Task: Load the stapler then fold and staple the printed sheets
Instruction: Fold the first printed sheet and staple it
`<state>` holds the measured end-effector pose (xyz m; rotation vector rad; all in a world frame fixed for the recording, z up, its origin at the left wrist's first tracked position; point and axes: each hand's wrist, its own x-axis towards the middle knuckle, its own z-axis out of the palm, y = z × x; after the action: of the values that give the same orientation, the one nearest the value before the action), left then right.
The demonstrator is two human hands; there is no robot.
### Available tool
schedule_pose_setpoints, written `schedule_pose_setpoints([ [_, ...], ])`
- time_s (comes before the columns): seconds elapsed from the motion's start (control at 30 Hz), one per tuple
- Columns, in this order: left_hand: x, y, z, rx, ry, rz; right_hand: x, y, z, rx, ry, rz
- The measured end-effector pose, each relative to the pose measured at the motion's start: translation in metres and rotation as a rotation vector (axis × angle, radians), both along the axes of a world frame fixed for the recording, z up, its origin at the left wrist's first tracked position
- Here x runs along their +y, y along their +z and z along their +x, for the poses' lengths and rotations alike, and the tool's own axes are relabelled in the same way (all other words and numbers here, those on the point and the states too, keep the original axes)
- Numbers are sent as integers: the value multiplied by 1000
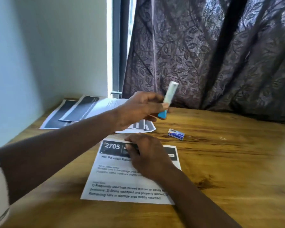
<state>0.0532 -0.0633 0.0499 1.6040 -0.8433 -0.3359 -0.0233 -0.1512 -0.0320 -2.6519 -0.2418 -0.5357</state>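
My left hand [138, 109] is raised above the table and grips a small stapler [169, 97] with a blue base and a pale top that stands open, pointing up and to the right. My right hand [146, 155] lies flat on a printed sheet [118, 183] headed "2705", fingertips at its folded top edge. A small blue box of staples [176, 134] rests on the wood to the right of the sheet.
More printed sheets [76, 111] lie at the back left, one partly under my left hand [138, 127]. The wooden table [229, 162] meets a pale wall on the left and a dark patterned curtain [212, 55] behind. A tiny loose staple [222, 138] lies at right.
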Motion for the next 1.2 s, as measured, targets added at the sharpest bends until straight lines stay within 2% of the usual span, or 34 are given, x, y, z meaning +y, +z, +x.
schedule_pose_setpoints([
  [0.13,50,-17,0,211,116,-115,-1,2,-1,22,-7,22],
  [0.23,82,-38,2,303,225,-101,1,2,-2,29,-8,50],
  [0.4,102,-46,3,321,212,35,0,-2,1,-12,-32,113],
  [0.9,104,-51,8,397,208,-16,-2,-3,1,-37,8,171],
  [1.2,103,-48,6,388,164,44,-4,-2,0,-54,8,163],
])
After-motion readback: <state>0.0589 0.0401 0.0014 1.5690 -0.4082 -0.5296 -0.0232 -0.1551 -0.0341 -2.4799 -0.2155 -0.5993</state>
